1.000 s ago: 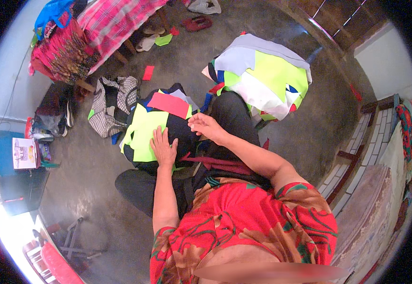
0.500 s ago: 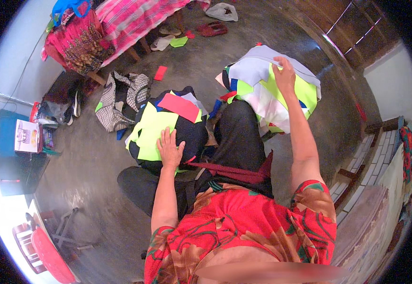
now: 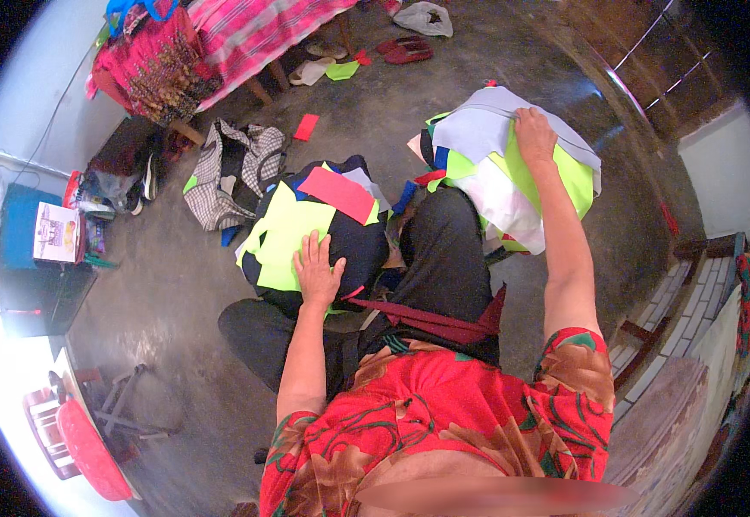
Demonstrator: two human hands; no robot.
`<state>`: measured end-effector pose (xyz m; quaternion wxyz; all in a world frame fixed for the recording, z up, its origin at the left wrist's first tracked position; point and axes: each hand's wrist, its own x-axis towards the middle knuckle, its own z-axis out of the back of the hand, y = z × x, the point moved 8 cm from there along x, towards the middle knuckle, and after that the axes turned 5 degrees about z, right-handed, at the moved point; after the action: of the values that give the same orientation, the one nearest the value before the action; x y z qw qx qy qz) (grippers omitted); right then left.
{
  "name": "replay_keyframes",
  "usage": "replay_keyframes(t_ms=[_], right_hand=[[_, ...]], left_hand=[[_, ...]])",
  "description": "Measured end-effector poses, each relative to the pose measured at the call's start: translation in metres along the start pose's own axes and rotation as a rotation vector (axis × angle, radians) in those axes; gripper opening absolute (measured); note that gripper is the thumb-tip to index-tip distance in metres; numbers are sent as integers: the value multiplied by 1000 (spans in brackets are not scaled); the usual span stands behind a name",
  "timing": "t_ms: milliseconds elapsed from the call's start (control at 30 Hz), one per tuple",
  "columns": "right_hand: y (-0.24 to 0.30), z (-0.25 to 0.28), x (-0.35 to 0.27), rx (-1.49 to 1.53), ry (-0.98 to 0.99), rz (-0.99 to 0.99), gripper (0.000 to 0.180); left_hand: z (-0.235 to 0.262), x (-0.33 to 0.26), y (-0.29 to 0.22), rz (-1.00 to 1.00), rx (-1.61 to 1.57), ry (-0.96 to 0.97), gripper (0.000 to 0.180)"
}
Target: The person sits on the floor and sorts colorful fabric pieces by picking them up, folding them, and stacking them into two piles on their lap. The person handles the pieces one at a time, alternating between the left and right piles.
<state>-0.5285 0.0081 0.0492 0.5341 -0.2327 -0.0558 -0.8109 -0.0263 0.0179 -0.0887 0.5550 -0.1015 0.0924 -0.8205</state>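
My left hand lies flat with fingers apart on neon yellow fabric pieces. These rest on a rounded dark bundle in front of my folded legs, together with a coral-red fabric piece. At the right, my right hand has its fingers bent and drawn together on a light grey fabric piece topping a second heap. Its fingertips are partly hidden. Neon yellow-green fabric and white fabric show below that hand.
Checked grey cloth and a small red scrap lie on the floor beyond the left bundle. Further back are shoes, a white plastic bag and a pink-draped bench. A red chair stands lower left.
My right hand has come down onto the grey fabric, its fingers closing at the edge beside the yellow-green piece. My left hand stays on the yellow pieces. The whole view has shifted slightly.
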Motion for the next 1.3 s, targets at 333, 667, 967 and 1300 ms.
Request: replay_keyframes(t_ms=[333, 667, 967, 1300], right_hand=[[-27, 10, -11, 430, -288, -237, 13], [-11, 67, -38, 1469, -571, -384, 20], [129, 97, -138, 1507, -453, -141, 17], [156, 87, -154, 1565, -202, -105, 15]], left_hand=[[0, -1, 1, 2, 25, 17, 59], [-2, -2, 2, -12, 60, -30, 60], [1, -2, 1, -17, 31, -20, 61], [-2, 0, 2, -5, 30, -14, 62]])
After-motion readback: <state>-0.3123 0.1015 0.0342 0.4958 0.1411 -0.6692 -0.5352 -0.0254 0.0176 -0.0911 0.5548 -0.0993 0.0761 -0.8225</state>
